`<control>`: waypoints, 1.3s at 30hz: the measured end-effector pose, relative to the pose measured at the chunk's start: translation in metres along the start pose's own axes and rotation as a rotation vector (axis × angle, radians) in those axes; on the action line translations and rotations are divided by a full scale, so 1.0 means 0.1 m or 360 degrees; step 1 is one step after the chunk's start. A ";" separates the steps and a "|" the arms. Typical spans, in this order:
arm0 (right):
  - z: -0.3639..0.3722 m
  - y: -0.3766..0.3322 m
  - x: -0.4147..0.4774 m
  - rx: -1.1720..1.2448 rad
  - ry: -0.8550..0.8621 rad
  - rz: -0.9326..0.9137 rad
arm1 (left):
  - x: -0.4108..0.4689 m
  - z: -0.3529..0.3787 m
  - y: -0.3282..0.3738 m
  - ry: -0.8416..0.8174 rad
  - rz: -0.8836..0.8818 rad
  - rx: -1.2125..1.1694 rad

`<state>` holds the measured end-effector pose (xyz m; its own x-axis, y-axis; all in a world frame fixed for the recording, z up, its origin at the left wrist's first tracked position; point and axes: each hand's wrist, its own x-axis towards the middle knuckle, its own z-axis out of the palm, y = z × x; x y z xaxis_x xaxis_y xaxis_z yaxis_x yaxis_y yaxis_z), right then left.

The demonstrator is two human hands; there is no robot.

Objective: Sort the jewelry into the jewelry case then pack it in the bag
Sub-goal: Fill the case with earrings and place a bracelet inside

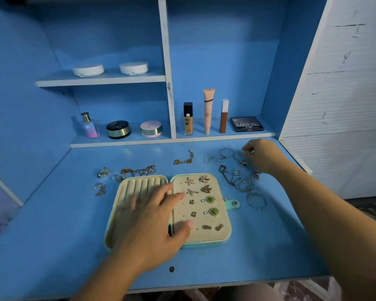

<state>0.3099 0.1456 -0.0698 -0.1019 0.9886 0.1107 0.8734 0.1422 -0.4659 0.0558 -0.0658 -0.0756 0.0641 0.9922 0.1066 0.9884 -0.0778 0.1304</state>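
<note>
1. Already the jewelry case [206, 235] lies open in the middle of the surface [63, 224], and its right panel is well filled: starfish earrings [190, 181], green-stone earrings [210, 199] and several smaller pairs sit pinned in rows.
2. By contrast, the ring rolls [139, 183] in the left panel look bare, as far as they show.
3. Left hand [154, 216]: fingers spread flat across the case, thumb on the right panel, gripping nothing.
4. Right hand [263, 155]: at the far right of the surface, fingers curled together among loose pieces; whether it has hold of one is not clear.
5. Unsorted: silver hoops [244, 184] just right of the case, a gold chain [183, 160] behind it, a cluster of rings and chains [147, 170] at its back left.
6. Judged from this, sorting is perhaps half done; closing and packing remain, and no bag is in view.
</note>
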 end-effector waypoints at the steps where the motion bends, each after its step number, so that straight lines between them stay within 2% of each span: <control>1: 0.02 0.01 0.09 -0.0015 -0.0022 0.0071 | 0.00 0.00 0.00 0.0004 0.0004 -0.0007; 6: -0.01 -0.15 0.27 -0.0068 -0.0113 0.0336 | -0.01 0.02 -0.02 0.0008 0.0003 -0.0005; 11: 0.01 -0.15 0.32 -0.0272 -0.0225 0.0253 | 0.00 0.03 -0.03 0.0027 -0.0002 -0.0042; 13: 0.02 -0.20 0.26 -0.0200 -0.0243 0.0349 | 0.01 0.03 -0.03 0.0024 -0.0007 -0.0066; 16: 0.01 -0.19 0.17 -0.0495 -0.0411 0.0271 | 0.01 0.03 -0.03 0.0035 -0.0009 -0.0071; 20: -0.02 -0.08 0.21 -0.0340 -0.0455 0.0275 | 0.00 0.03 -0.03 0.0039 -0.0012 -0.0109; 24: -0.16 -0.02 0.21 -0.0086 -0.0324 0.0081 | -0.02 0.01 -0.02 0.0056 -0.0018 -0.0175; 28: -0.13 0.05 0.18 0.0299 -0.0145 0.0002 | -0.02 -0.01 0.00 0.0076 -0.0028 -0.0184; 31: -0.14 -0.02 0.12 0.0578 -0.0133 -0.0012 | -0.02 -0.01 0.00 0.0079 -0.0035 -0.0182; 36: -0.31 -0.17 0.04 0.0487 -0.0062 -0.0242 | -0.01 0.02 -0.01 0.0098 -0.0038 -0.0225; 39: -0.45 -0.18 -0.16 0.0374 -0.0147 -0.0211 | -0.02 0.03 0.00 0.0108 -0.0039 -0.0233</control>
<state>0.3173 0.1252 -0.0232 -0.2603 0.9594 0.1089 0.7162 0.2675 -0.6446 0.0558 -0.0672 -0.0788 0.0259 0.9856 0.1674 0.9587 -0.0720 0.2752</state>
